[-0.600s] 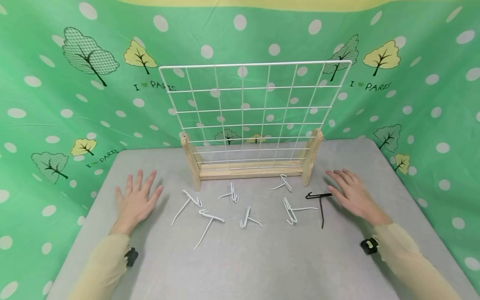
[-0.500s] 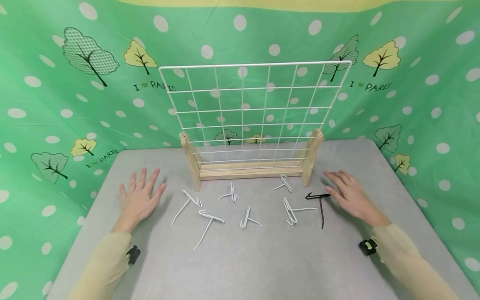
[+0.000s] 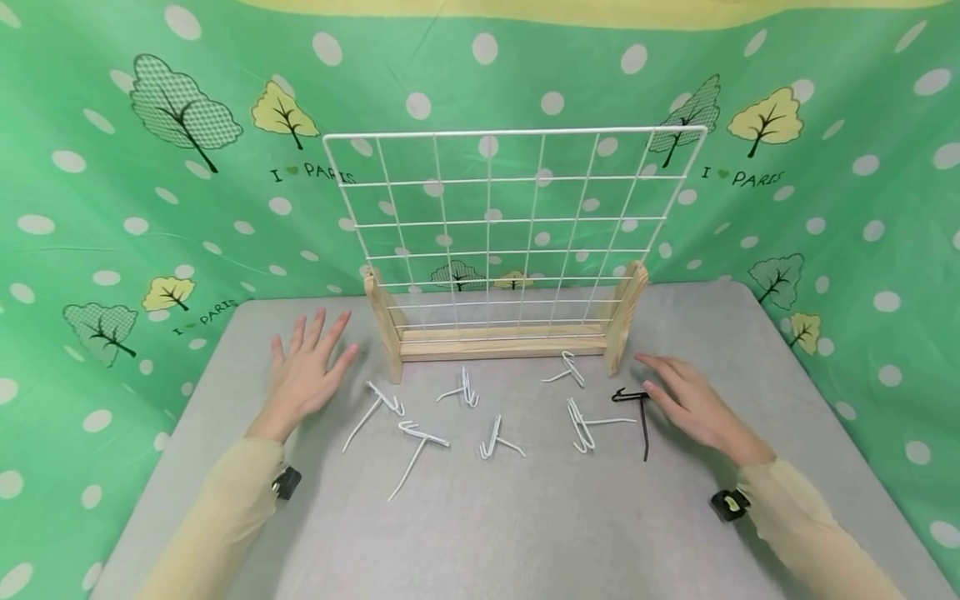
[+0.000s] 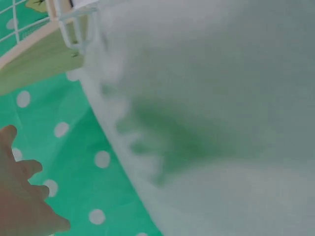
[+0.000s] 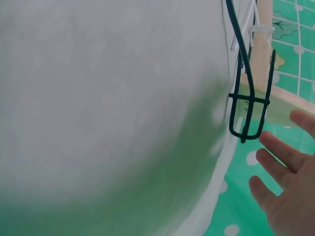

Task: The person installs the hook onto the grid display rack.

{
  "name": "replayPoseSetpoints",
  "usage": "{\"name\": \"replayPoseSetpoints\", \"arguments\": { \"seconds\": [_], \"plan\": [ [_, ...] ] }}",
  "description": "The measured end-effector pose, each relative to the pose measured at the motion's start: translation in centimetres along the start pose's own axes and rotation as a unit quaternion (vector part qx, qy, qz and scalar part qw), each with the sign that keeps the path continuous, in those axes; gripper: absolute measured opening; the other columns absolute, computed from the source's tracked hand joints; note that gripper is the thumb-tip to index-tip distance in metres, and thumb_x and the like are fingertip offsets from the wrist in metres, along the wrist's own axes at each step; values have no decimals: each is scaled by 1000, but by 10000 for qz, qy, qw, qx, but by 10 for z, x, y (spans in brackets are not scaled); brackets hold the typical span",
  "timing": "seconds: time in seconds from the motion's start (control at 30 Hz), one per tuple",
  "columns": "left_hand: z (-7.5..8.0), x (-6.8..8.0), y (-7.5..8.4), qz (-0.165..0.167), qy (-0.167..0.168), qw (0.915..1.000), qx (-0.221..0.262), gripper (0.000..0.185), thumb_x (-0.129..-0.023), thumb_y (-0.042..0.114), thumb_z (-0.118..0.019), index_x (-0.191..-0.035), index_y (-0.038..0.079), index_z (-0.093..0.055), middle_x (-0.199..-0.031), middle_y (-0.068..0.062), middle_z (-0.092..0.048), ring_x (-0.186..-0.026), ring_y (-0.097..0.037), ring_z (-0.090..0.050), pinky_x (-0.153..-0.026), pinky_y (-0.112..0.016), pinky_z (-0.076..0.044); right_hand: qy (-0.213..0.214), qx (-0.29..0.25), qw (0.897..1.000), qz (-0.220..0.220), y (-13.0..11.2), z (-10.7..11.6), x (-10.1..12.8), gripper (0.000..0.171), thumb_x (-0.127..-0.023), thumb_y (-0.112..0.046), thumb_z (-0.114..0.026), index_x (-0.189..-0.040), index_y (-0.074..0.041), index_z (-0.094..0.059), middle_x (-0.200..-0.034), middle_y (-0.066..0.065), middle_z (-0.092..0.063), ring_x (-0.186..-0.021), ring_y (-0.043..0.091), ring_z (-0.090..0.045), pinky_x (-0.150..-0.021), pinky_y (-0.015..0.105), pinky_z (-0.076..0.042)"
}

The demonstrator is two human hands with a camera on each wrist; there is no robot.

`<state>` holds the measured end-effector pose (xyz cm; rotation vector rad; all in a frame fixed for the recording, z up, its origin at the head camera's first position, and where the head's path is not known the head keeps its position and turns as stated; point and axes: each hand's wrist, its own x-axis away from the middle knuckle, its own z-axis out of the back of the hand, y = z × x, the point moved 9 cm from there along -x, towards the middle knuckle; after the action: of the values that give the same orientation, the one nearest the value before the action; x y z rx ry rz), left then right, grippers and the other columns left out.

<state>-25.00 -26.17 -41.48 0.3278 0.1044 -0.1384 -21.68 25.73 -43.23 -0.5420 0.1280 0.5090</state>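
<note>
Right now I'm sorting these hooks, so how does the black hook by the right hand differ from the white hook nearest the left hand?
The black hook is dark; the white hook is pale. The black hook lies by the right hand, its fingertips at the hook; the white hook lies apart from the left hand. Both lie flat on the grey table, ungripped.

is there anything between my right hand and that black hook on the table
Nothing visible stands between them. The right hand is open, with its fingertips right beside the clip end of the black hook; whether they touch it cannot be told. The white hooks lie on the hook's far side, out of the way.
</note>
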Motion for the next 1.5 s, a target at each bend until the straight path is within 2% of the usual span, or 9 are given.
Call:
{"name": "replayPoseSetpoints", "arguments": {
  "seconds": [0.27, 0.5, 0.73, 0.97, 1.1, 1.2, 1.27, 1.4, 1.5],
  "plan": [
    [13, -16, 17, -233, 215, 9988, 377, 64, -101, 56, -29, -156, 27, -15, -159, -17, -9, -144, -38, 4, -107, -66, 15, -56, -183, 9995, -241, 0, -2, 2, 43, -103, -20, -47, -143, -5, -43, -132, 23, -51, -120, 45, -45, -97, 66, -35],
    [27, -29, 33, -580, 280, 9958, 652, 64, -101, 54, -32, -156, 23, -19, -158, -19, -11, -144, -38, 2, -107, -67, 12, -262, -295, 9988, -279, 0, -8, 3, 42, -103, -20, -47, -141, -1, -45, -127, 24, -56, -118, 43, -48, -98, 65, -35],
    [46, -46, 46, -941, 96, 9880, 1222, 61, -102, 48, -35, -156, 23, -18, -158, -20, -10, -144, -40, 3, -107, -67, 13, -458, -500, 9965, -484, 2, -14, 8, 46, -104, -23, -46, -145, -4, -40, -130, 22, -54, -119, 41, -48, -98, 64, -37],
    [54, -53, 48, -1145, -284, 9802, 1593, 57, -103, 41, -40, -155, 20, -25, -158, -18, -11, -143, -39, 8, -104, -67, 18, -393, -704, 9955, -504, 4, -15, 12, 45, -104, -21, -47, -144, -3, -41, -125, 21, -58, -114, 38, -54, -93, 61, -43],
    [57, -57, 43, -1143, -460, 9698, 2105, 55, -103, 34, -45, -153, 18, -30, -158, -17, -13, -144, -40, 1, -107, -70, 6, -341, -775, 9952, -485, 6, -14, 11, 46, -102, -19, -51, -144, -2, -41, -119, 19, -61, -111, 37, -56, -92, 60, -44],
    [58, -61, 41, -1101, -567, 9576, 2600, 55, -101, 29, -52, -151, 16, -34, -158, -15, -16, -144, -39, -8, -107, -72, -8, -283, -772, 9956, -442, 6, -13, 11, 47, -100, -17, -55, -142, -1, -42, -116, 19, -62, -109, 37, -57, -92, 60, -45],
    [59, -63, 42, -1117, -633, 9482, 2907, 56, -100, 25, -56, -150, 14, -35, -158, -14, -18, -143, -37, -12, -108, -70, -12, -232, -756, 9960, -412, 6, -12, 12, 47, -99, -16, -57, -141, 0, -43, -115, 19, -63, -108, 37, -58, -91, 59, -46],
    [57, -67, 47, -1218, -808, 9267, 3461, 58, -98, 15, -59, -150, 7, -35, -157, -15, -21, -142, -38, -18, -113, -58, -19, -114, -774, 9963, -351, 7, -11, 15, 46, -96, -9, -60, -139, 1, -45, -111, 18, -65, -104, 36, -60, -87, 57, -49],
    [55, -70, 48, -1155, -915, 9160, 3732, 57, -98, 13, -59, -149, 6, -36, -154, -16, -27, -137, -38, -30, -111, -40, -32, -8, -784, 9965, -287, 9, -10, 17, 47, -94, -4, -62, -137, 2, -46, -109, 17, -65, -101, 35, -61, -85, 55, -50]
  ]
}}
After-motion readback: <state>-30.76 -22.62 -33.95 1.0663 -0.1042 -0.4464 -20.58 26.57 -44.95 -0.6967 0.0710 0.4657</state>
